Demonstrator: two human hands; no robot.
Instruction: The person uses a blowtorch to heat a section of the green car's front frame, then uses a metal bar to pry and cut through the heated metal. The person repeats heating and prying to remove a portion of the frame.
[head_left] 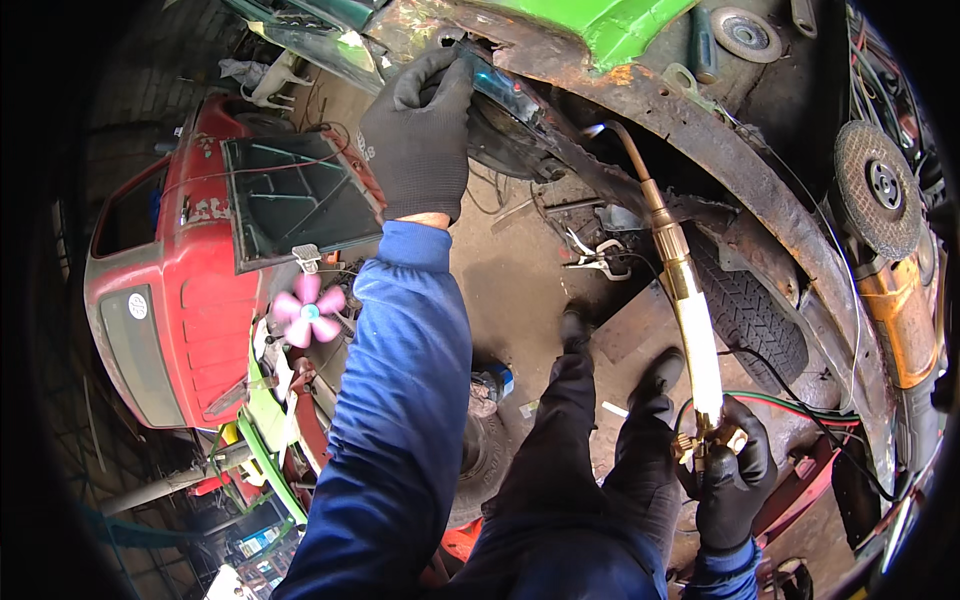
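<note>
My right hand (735, 475), in a black glove, is closed round the valve end of a brass gas welding torch (690, 310) with a pale handle. The torch points away from me, and its bent copper tip carries a small bluish-white flame (595, 130). My left hand (420, 135), also gloved, is up at the rusty edge of a vehicle body panel (730, 160). Its fingers are curled together beside a ragged hole; whatever they may grip is hidden. The flame burns right of that hand, close to the rusty metal strip (570, 150) below the panel edge.
An angle grinder (895, 300) lies on the right, with a loose disc (745, 35) at the top. Hoses (790, 400) trail behind the torch. Locking pliers (600, 255) and a tyre (745, 310) are below. A red vehicle cab (175, 290) and pink fan (308, 310) stand left.
</note>
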